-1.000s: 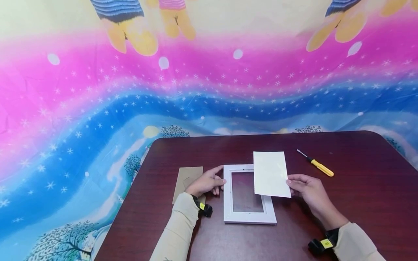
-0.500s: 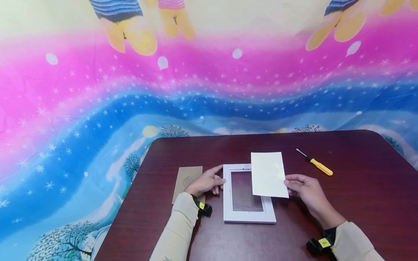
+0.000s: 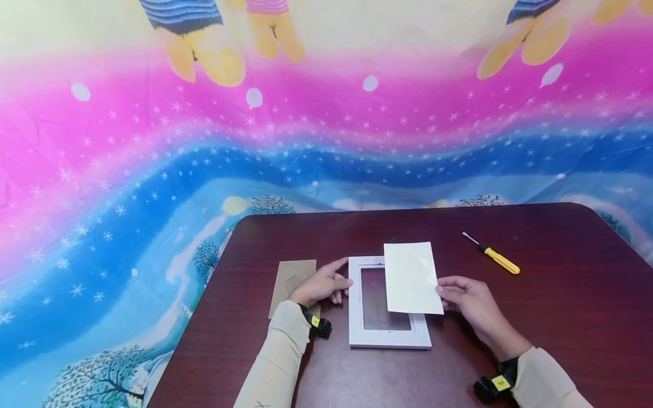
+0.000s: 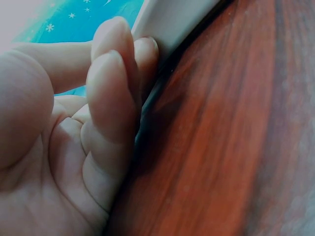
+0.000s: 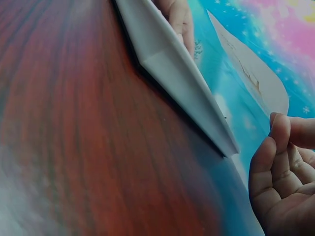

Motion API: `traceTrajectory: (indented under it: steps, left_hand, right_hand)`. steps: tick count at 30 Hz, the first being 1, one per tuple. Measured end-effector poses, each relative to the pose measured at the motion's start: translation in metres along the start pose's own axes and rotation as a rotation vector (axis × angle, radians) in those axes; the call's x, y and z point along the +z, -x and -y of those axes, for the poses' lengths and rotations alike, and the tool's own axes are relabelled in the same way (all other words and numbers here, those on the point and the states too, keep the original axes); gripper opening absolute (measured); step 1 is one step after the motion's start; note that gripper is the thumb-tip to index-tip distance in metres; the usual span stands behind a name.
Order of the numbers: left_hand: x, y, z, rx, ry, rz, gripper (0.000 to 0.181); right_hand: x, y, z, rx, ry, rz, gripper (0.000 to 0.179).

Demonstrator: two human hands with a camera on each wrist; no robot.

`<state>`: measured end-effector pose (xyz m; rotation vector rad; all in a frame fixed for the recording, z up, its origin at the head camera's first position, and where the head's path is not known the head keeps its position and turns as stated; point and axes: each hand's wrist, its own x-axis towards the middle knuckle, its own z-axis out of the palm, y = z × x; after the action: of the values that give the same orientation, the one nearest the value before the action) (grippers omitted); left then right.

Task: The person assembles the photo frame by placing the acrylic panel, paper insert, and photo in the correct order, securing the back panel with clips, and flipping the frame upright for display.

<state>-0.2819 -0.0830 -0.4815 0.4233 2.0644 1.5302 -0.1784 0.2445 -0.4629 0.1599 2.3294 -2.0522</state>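
Observation:
A white picture frame (image 3: 359,338) lies flat on the table, its opening showing the dark tabletop. At its left edge my left hand (image 3: 321,283) holds on, thumb on the rim and index finger reaching the far corner. In the left wrist view, curled fingers (image 4: 110,93) touch the frame's side (image 4: 172,24). My right hand (image 3: 474,303) pinches the right edge of a white paper sheet (image 3: 412,277) between thumb and fingers. The sheet hangs tilted above the frame's right part and hides it. In the right wrist view, the sheet's other face (image 5: 258,73) carries faint markings.
A brown backing board (image 3: 288,280) lies left of the frame, partly under the left hand and wrist. A yellow-handled screwdriver (image 3: 502,260) lies at the back right. Behind the dark red table (image 3: 561,317) hangs a colourful printed cloth (image 3: 326,124).
My right hand has moved the paper sheet left and slightly nearer, further over the frame. The left hand and frame have stayed put.

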Motion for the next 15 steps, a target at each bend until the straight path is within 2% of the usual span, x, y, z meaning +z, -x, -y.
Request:
traceTrajectory:
  steps: [15]
  left_hand:
    - [-0.0001, 0.0002, 0.0006, -0.001, -0.019, -0.005, 0.073]
  right_hand:
    - [0.0108, 0.0028, 0.0010, 0.019, 0.013, 0.013, 0.035]
